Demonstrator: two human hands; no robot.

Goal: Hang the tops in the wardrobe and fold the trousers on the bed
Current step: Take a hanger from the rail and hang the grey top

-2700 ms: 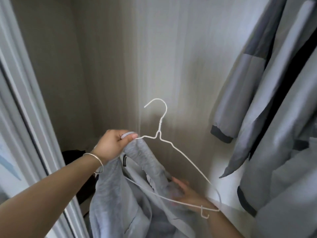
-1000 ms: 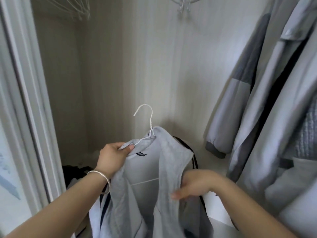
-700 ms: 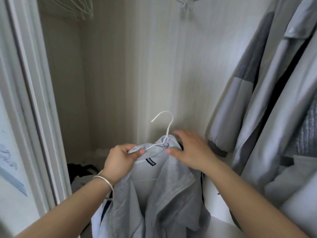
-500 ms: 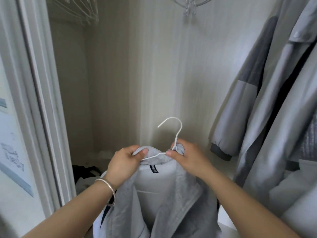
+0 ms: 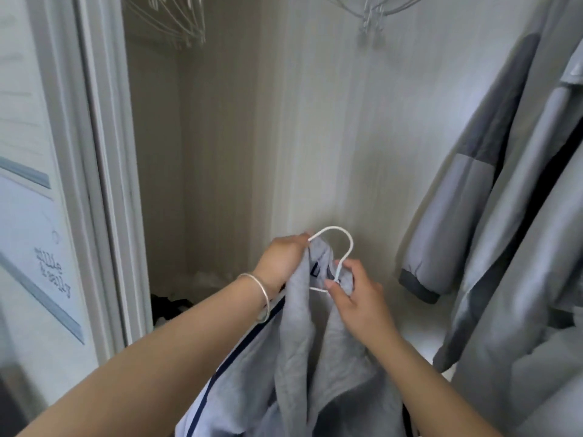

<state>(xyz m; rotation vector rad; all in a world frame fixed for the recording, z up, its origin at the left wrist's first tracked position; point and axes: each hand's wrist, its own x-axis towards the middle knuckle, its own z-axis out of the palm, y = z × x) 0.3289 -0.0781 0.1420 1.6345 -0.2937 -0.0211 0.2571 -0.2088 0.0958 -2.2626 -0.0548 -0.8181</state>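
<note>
Both hands have a closed grip on the same garment: the left hand (image 5: 285,260) is curled round the collar edge of the grey top (image 5: 318,357), bunching the fabric just under the tip of the hook, while the right hand (image 5: 356,298) pinches the neck of the white wire hanger (image 5: 339,247) together with the cloth beside it. Only the hook and a short run of wire below it show above the fabric; the remaining wire is hidden inside the top. A dark label sits inside the collar between the two hands. This grey top hangs down from the hands in loose folds, with a dark stripe along a paler panel on its left side, in front of the open wardrobe (image 5: 220,137) and well below the hangers overhead. A silver bangle (image 5: 260,291) circles the left wrist. Empty wire hangers (image 5: 170,17) cluster at the upper left inside the wardrobe, and more (image 5: 372,11) hang at the top centre. Grey jackets (image 5: 473,190) hang along the right side. Dark and white items (image 5: 176,304) lie low in the back corner, too dim to identify. At the left stands the pale door frame (image 5: 94,152).
</note>
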